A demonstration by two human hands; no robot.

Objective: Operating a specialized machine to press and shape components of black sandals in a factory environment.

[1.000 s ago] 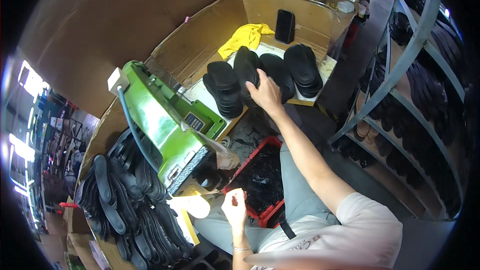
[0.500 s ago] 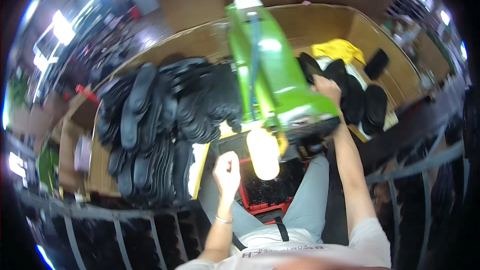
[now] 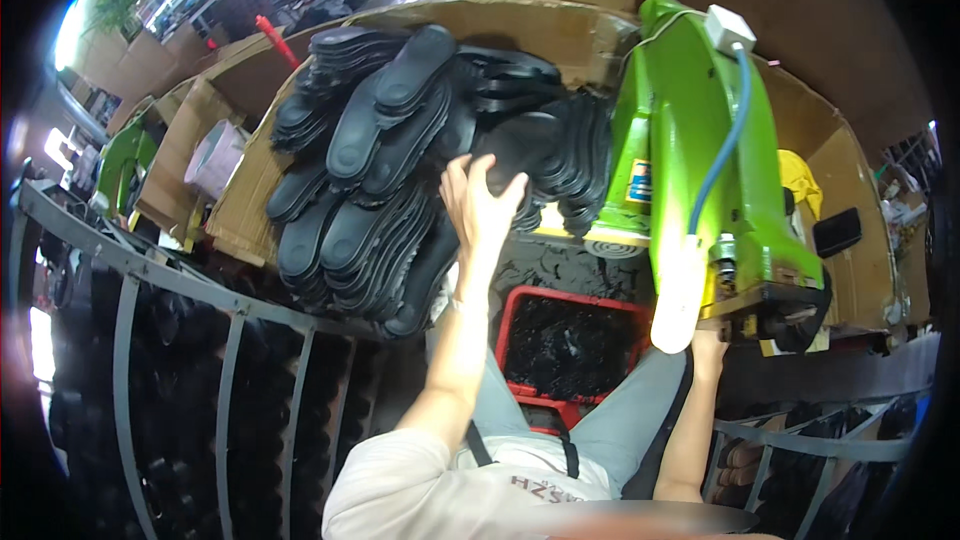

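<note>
My left hand (image 3: 480,205) is raised at the front of the piled black shoe soles (image 3: 415,65), its thumb and fingers spread with nothing in them. Just beyond its fingertips lies a dark sole (image 3: 525,140); whether they touch it I cannot tell. To the right stands a green machine (image 3: 740,170) with a blue cable and a glowing tubular lamp (image 3: 680,300). My right hand (image 3: 708,345) is under the machine's front end, beside a black sole (image 3: 805,325). The machine's front hides the right hand's fingers.
A red-rimmed crate (image 3: 510,330) with black scraps sits between my legs. Cardboard walls (image 3: 570,25) enclose the back. A yellow cloth (image 3: 798,180) and a black phone-like slab (image 3: 838,232) lie right of the machine. Grey metal rails (image 3: 125,360) run along the left front.
My view has swung left. My left hand has moved forward to the sole pile and spread its fingers. My right hand has left the right-hand soles and come back under the machine's front.
</note>
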